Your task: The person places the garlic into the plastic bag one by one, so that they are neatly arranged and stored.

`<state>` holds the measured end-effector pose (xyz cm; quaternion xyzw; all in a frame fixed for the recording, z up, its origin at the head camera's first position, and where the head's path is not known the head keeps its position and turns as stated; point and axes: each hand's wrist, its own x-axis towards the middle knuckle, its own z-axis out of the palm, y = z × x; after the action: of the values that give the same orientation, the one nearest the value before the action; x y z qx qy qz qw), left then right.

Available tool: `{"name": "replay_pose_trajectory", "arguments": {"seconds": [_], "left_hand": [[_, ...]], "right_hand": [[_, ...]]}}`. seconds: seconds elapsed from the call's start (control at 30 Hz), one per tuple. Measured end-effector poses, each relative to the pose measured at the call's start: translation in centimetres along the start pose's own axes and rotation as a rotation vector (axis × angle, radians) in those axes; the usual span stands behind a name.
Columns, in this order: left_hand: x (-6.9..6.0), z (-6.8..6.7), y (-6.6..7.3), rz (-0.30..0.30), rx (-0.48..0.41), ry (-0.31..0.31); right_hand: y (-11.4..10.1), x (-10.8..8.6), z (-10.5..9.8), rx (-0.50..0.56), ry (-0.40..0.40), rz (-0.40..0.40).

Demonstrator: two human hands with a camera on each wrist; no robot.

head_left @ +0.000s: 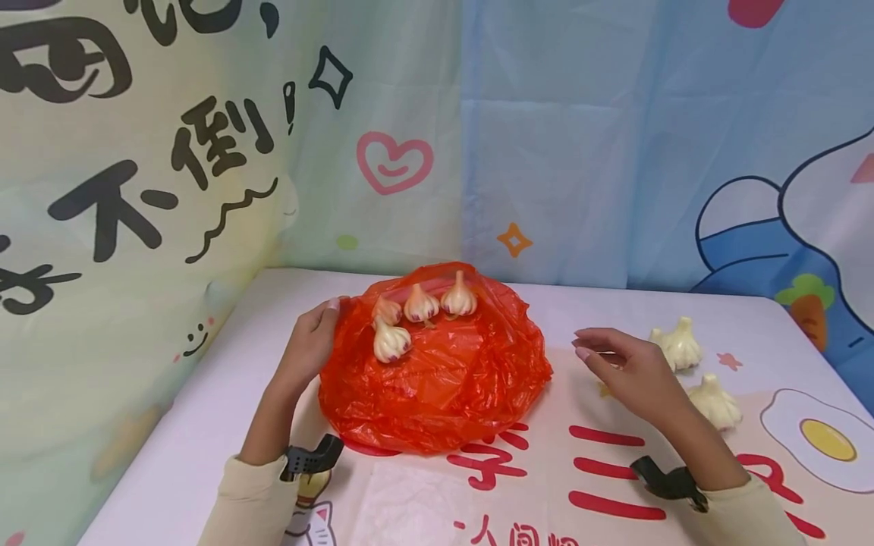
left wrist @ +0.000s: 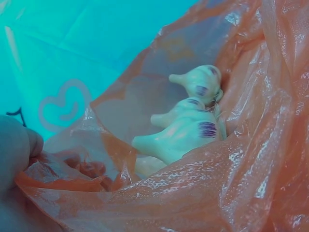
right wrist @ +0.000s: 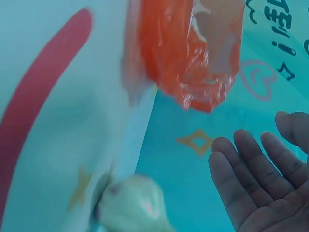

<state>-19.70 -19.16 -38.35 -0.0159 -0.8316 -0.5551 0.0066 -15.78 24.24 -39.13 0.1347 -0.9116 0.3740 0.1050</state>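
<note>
A red plastic bag [head_left: 437,379] lies spread open on the table, with several garlic bulbs [head_left: 459,297] inside towards its back and left. My left hand [head_left: 307,341] pinches the bag's left edge; in the left wrist view its fingers [left wrist: 14,150] lie against the gathered plastic [left wrist: 63,179] beside the bulbs [left wrist: 183,133]. To the right of the bag, my right hand [head_left: 635,371] hovers with nothing in it, its fingers loosely extended. The right wrist view shows the open palm [right wrist: 275,193], a bulb [right wrist: 133,203] and the bag [right wrist: 193,53].
More garlic bulbs [head_left: 715,402] rest on the printed tablecloth [head_left: 546,516] just right of my right hand, one partly hidden behind another [head_left: 681,346]. A patterned cloth backdrop [head_left: 560,152] hangs behind and to the left of the table.
</note>
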Motion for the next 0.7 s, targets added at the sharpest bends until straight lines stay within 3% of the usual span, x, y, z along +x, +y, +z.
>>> {"name": "replay_pose_trajectory", "arguments": {"seconds": [0.2,0.5,0.7], "left_hand": [[0.1,-0.1,0.0,-0.003,-0.001,0.000],[0.3,-0.2,-0.1,-0.005,0.012,0.004],[0.0,-0.3,-0.1,-0.008,0.004,0.010]], "right_hand": [[1.2,-1.5,-1.9,-0.059,0.049,-0.003],[3.7,-3.1,-6.2,-0.176,0.129,0.134],[5.3,-4.2,-7.5,-0.242,0.155,0.230]]}}
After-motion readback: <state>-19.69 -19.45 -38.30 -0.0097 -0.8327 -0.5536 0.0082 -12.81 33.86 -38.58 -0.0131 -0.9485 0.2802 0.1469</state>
